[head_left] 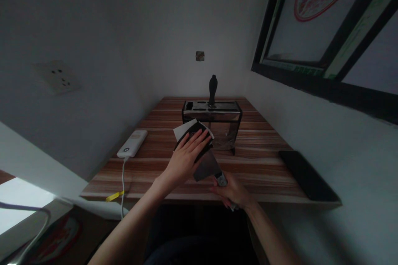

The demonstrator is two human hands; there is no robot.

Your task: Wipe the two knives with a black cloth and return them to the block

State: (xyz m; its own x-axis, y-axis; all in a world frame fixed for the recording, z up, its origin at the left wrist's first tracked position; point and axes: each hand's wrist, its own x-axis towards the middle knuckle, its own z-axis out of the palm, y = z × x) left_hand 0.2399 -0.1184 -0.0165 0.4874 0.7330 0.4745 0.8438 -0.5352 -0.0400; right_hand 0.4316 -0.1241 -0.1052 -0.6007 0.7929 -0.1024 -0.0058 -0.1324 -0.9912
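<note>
"What is the right hand point(231, 190) doing?"

"Its fingers are curled round the handle of a broad-bladed knife point(207, 167). The blade slants up and away from it, toward the left hand point(183, 157)."

"And the left?"

"Fingers fairly straight and close together, clasping a dark cloth point(195, 126) against the blade. I can't tell where its thumb is. A pale corner pokes out past the cloth, ahead of the fingertips."

"What stands beyond the hands?"

"A knife stand point(228, 116) with a dark frame, just past the left hand's fingertips and a little to the right. A black handle point(213, 87) rises from its top."

"Anything to the sides?"

"Well left of the left hand lies a white power bank point(133, 143), a white cable point(123, 176) running from its near end. Well right of the right hand, a flat black slab point(307, 174) rests on the striped wooden tabletop point(261, 165)."
</note>
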